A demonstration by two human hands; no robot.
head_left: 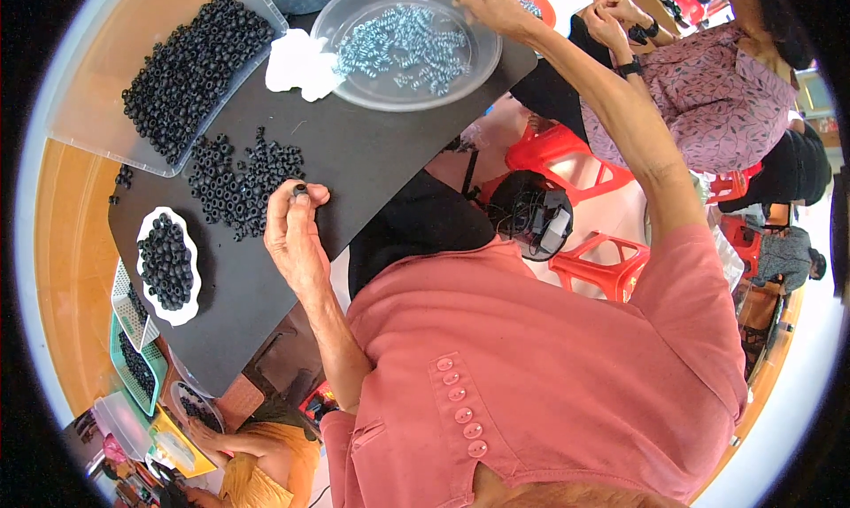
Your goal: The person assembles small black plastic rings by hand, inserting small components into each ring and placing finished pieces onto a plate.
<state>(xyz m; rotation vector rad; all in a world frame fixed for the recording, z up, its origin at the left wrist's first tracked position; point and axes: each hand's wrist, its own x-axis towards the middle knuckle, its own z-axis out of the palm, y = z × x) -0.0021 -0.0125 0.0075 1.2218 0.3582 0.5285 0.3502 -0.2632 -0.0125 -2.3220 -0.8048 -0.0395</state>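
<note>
My left hand (297, 235) is closed at the near side of the dark tabletop, a small round black plastic piece (299, 190) pinched between thumb and fingers. Just left of it lies a loose pile of the same black ring-like pieces (232, 182). My right hand (498, 10) reaches to the far right rim of a round translucent basin (403, 100) that holds many small metal coil springs (403, 47). Its fingertips are drawn together over the rim; whatever they grip is too small to make out.
A clear plastic bin (88, 92) of black pieces stands at the far left. A white scalloped dish (184, 311) with more sits nearer. Crumpled white tissue (301, 65) touches the basin. Co-workers sit at right and lower left; red stools (606, 264) stand on the floor.
</note>
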